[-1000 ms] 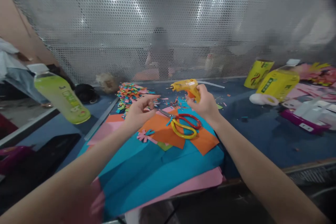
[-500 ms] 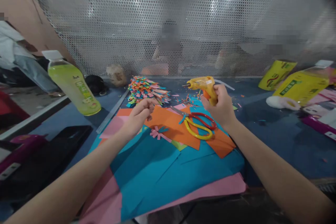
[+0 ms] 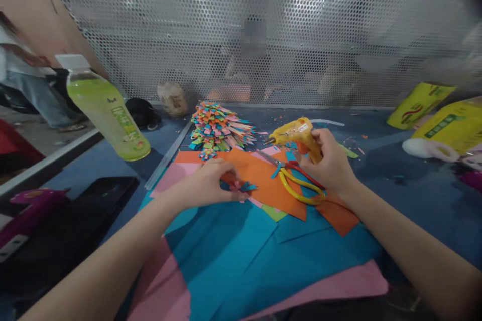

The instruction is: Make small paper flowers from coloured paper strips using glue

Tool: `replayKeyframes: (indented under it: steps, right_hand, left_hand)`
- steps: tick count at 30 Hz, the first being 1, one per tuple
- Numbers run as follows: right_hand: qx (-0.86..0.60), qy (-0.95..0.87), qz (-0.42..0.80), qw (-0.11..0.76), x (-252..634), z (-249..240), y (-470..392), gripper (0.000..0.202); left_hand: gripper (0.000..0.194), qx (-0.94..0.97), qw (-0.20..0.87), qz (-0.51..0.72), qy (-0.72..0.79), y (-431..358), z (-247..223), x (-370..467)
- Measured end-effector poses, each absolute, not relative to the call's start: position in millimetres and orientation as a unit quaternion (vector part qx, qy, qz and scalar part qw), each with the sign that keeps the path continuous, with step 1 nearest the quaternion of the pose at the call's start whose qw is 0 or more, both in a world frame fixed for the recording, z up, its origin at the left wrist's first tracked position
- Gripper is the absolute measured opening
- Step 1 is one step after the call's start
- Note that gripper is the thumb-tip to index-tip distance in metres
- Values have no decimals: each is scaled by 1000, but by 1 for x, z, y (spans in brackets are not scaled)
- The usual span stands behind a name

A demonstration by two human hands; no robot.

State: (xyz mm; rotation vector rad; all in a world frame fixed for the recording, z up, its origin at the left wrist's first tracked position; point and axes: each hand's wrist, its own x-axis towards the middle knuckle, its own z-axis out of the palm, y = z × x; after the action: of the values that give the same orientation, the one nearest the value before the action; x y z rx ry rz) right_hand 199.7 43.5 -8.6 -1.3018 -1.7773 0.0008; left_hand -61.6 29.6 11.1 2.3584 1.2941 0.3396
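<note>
My right hand [image 3: 331, 163] is wrapped round the handle of a yellow glue gun [image 3: 291, 133], its nozzle pointing left above the paper. Closed in a pinch, my left hand [image 3: 209, 183] is at a small pink fringed paper piece [image 3: 235, 186] with a blue one [image 3: 248, 187] beside it. Scissors with red and yellow handles [image 3: 299, 186] lie on orange paper [image 3: 271, 185], just below the glue gun. Behind my left hand stands a cone-shaped bundle of multicoloured paper strips [image 3: 220, 128]. Large blue sheets [image 3: 226, 251] spread in front, over pink paper [image 3: 161, 281].
A green drink bottle [image 3: 109, 113], a clear ruler [image 3: 169, 153] and a black phone [image 3: 113, 200] are at the left. Yellow containers [image 3: 419, 105] stand at the right. A perforated metal screen [image 3: 293, 25] rises behind the table, with a person [image 3: 22, 70] at far left.
My left hand has come down and right onto the pink fringed piece, its fingers now closing on it. The glue gun in my right hand is slightly lower. The view has shifted a little.
</note>
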Motion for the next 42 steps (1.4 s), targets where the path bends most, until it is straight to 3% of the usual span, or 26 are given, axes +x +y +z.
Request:
replayKeyframes:
  steps: [6, 13, 21, 30, 42]
  right_hand:
    - [-521, -730, 2, 443, 199, -10, 43, 32]
    - [-516, -725, -5, 456, 200, -11, 44, 31]
    - [-515, -725, 2, 457, 201, -8, 43, 32]
    - [-518, -728, -1, 449, 200, -9, 43, 32]
    - [-517, -728, -7, 450, 200, -7, 41, 31]
  left_hand:
    - [31, 837, 204, 118, 495, 27, 9, -59]
    - [33, 786, 320, 186, 496, 27, 6, -59]
    - [24, 721, 483, 298, 397, 36, 3, -60]
    - [44, 652, 478, 380, 449, 36, 8, -59]
    - [29, 580, 524, 403, 475, 39, 3, -61]
